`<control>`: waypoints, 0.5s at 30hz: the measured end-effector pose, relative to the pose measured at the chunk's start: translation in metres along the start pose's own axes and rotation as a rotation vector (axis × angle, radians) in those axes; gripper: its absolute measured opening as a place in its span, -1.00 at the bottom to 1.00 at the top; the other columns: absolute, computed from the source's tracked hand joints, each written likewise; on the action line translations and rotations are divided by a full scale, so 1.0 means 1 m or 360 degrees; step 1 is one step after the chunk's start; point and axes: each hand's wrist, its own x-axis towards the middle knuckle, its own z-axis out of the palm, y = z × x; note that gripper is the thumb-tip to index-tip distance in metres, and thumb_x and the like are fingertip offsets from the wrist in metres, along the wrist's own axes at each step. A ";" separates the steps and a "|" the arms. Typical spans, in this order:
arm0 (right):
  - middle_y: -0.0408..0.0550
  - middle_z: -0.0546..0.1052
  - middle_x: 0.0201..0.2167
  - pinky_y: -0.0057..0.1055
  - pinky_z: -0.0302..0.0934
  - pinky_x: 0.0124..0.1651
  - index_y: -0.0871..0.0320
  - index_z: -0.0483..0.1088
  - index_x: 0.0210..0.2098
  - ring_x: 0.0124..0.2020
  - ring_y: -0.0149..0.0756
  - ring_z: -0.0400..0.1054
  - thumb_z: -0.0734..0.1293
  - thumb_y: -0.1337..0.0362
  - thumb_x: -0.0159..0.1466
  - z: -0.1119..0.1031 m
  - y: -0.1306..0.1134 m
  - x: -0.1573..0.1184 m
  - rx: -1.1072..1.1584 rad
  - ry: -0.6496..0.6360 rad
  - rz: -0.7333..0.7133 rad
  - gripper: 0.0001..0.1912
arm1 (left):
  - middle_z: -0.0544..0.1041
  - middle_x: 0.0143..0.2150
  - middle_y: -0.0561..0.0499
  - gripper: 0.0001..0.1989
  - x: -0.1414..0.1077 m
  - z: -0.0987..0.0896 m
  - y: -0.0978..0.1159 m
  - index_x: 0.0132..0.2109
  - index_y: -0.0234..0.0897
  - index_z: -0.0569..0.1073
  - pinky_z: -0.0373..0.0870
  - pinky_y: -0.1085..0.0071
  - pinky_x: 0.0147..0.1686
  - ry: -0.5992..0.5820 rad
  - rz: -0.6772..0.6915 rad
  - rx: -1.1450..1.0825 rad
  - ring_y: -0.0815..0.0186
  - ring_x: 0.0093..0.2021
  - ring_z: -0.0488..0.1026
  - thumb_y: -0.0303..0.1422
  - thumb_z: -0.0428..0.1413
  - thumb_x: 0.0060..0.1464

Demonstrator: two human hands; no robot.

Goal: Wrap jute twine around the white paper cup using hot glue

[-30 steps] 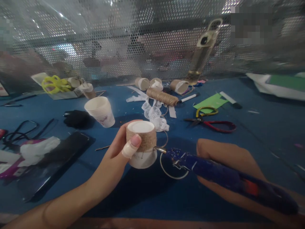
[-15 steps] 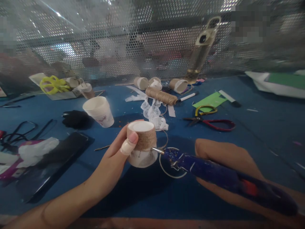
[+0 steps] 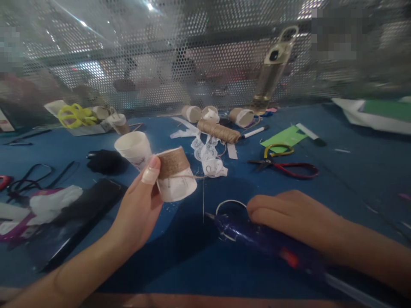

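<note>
My left hand (image 3: 138,205) is closed round a small upturned paper cup (image 3: 178,188), thumb in front. Brown twine (image 3: 175,162) is wound round its upper part, and white paper shows below. A loose end of twine trails right from the cup. My right hand (image 3: 289,209) is curled at a blue hot glue gun (image 3: 257,235), which points left, low over the blue table; its fingertips are partly hidden. The gun has a wire stand, a red trigger and a glue stick at its rear. A thin strand of glue hangs near the nozzle.
Behind lie a twine spool (image 3: 218,130), lace (image 3: 205,149), wrapped cups (image 3: 240,116) and a marker (image 3: 255,131). Red-and-yellow-handled scissors (image 3: 272,161) lie to the right, by green paper (image 3: 282,139). Stacked paper cups (image 3: 133,145) and a black phone-like slab (image 3: 77,222) are on the left.
My left hand has moved the cup up and left and tilted it, away from the nozzle. The glue gun has come off the cup and dropped lower, drawing out a thin glue strand.
</note>
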 end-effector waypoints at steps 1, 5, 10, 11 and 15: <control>-0.05 0.56 -0.16 -0.35 0.20 -0.39 0.10 0.35 -0.17 -0.36 -0.31 0.46 0.32 0.43 0.20 0.000 0.002 0.001 0.0029 -0.0083 -0.0012 -0.79 | 0.61 0.09 -0.02 -0.61 0.000 0.000 0.000 0.01 -0.17 0.61 0.54 0.28 0.09 -0.0028 -0.0017 0.0009 0.05 0.20 0.49 -0.11 0.30 0.08; -0.03 0.55 -0.02 -0.31 0.31 -0.28 0.09 0.41 -0.10 -0.27 -0.23 0.52 0.34 0.56 0.04 -0.001 0.006 0.005 0.0078 -0.0165 0.0073 -0.55 | 0.61 0.11 -0.02 -0.63 -0.004 -0.001 0.000 0.01 -0.14 0.62 0.55 0.24 0.08 -0.0095 -0.0073 0.0058 -0.04 0.25 0.43 -0.08 0.26 0.12; -0.01 0.51 0.08 -0.25 0.42 -0.07 0.05 0.46 0.03 -0.07 -0.15 0.54 0.46 0.38 0.13 -0.007 0.013 0.004 0.0245 -0.0207 0.0232 -0.53 | 0.58 0.15 -0.04 -0.62 -0.003 -0.004 -0.002 0.04 -0.12 0.61 0.52 0.16 0.09 -0.0067 -0.0029 0.0115 -0.10 0.27 0.40 -0.10 0.25 0.12; -0.02 0.52 0.05 -0.28 0.42 -0.06 0.04 0.47 0.02 -0.06 -0.16 0.53 0.49 0.30 0.16 -0.009 0.016 0.004 0.0300 -0.0215 0.0228 -0.58 | 0.59 0.15 -0.05 -0.60 -0.003 -0.006 -0.003 0.06 -0.12 0.60 0.52 0.14 0.09 -0.0093 -0.0029 0.0133 -0.11 0.26 0.41 -0.09 0.23 0.14; -0.07 0.55 -0.03 -0.38 0.40 -0.02 -0.01 0.50 -0.02 -0.05 -0.25 0.51 0.50 0.06 0.20 -0.017 0.026 0.005 0.0439 -0.0107 0.0068 -0.61 | 0.60 0.10 -0.10 -0.56 -0.003 -0.011 -0.006 0.15 -0.12 0.55 0.50 0.11 0.09 -0.0270 -0.0020 0.0181 -0.08 0.22 0.45 -0.06 0.13 0.22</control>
